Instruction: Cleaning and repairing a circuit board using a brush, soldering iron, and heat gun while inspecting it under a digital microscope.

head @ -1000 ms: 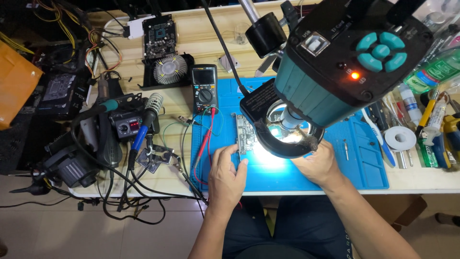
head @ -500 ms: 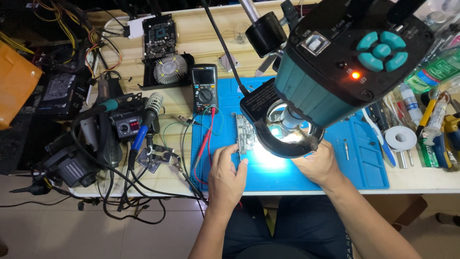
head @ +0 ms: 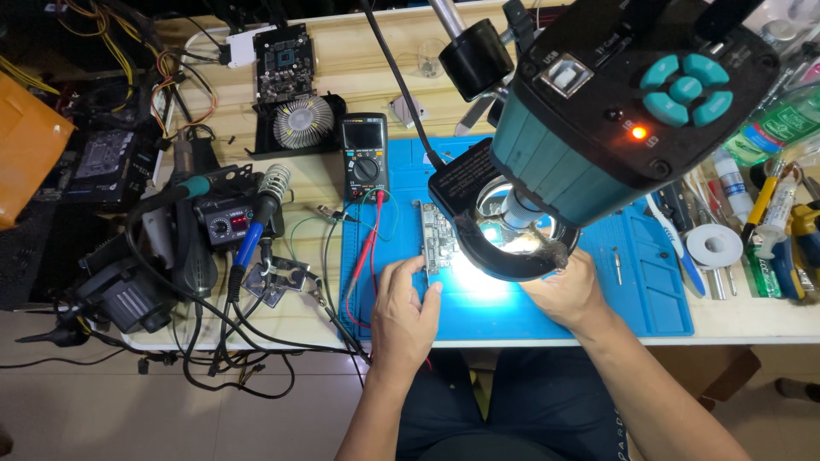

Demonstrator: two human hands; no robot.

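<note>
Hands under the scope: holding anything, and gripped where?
The left hand holds the small circuit board by its near left edge, fingertips on it. The right hand is at the board's right side, its grip hidden by the ring light.

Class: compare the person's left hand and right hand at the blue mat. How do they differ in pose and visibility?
The left hand shows fully, fingers at the circuit board's edge; the right hand has its fingers hidden beneath the microscope ring light. Both rest on the blue mat.

The microscope head hides most of the circuit board and the fingertips of the right hand. The orange box is cut by the left edge.
</note>
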